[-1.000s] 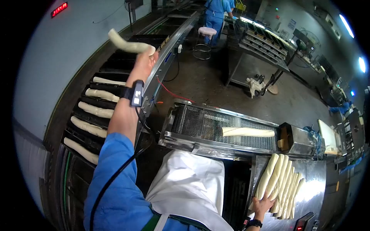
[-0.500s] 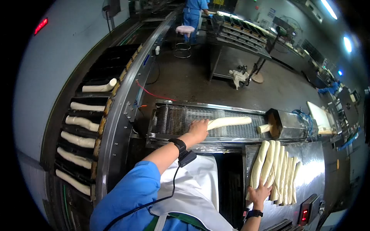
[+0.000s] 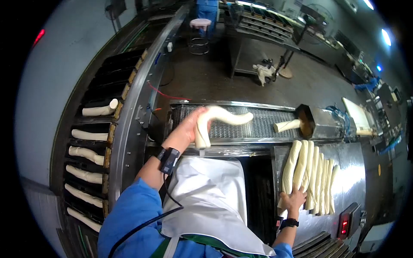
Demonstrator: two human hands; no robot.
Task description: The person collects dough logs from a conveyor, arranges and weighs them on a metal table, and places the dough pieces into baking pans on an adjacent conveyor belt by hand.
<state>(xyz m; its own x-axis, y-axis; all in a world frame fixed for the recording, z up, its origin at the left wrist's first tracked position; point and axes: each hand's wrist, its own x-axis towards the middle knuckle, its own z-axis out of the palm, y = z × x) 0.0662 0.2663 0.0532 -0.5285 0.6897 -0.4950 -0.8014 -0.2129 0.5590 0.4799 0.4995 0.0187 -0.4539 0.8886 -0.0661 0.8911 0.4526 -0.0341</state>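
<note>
**Left hand has lifted the dough roll off the belt**

Half a second ago my left hand [image 3: 192,125] was at the near end of the dough roll [image 3: 221,113] while it lay straight on the mesh belt [image 3: 266,130]; now I've got it raised and bent. A second, short piece [image 3: 287,125] has come farther out of the metal housing [image 3: 329,124].

My left fingers are curled round the roll at its bend, partly hidden behind it, so I can't tell how hard they press. One end hangs down past the belt's near rail [image 3: 249,141], towards my apron [image 3: 206,185]; the other reaches out over the mesh.

My right hand [image 3: 293,200] has stayed at the lower part of the row of rolls [image 3: 313,178] on the steel table [image 3: 350,176], fingers spread on the leftmost ones. More pieces lie in the dark trays [image 3: 107,139] on my left.

I'd judge this as the lifting step. Something this limp calls for a light, even hold and care for both loose ends, or it could stretch or kink.
</note>
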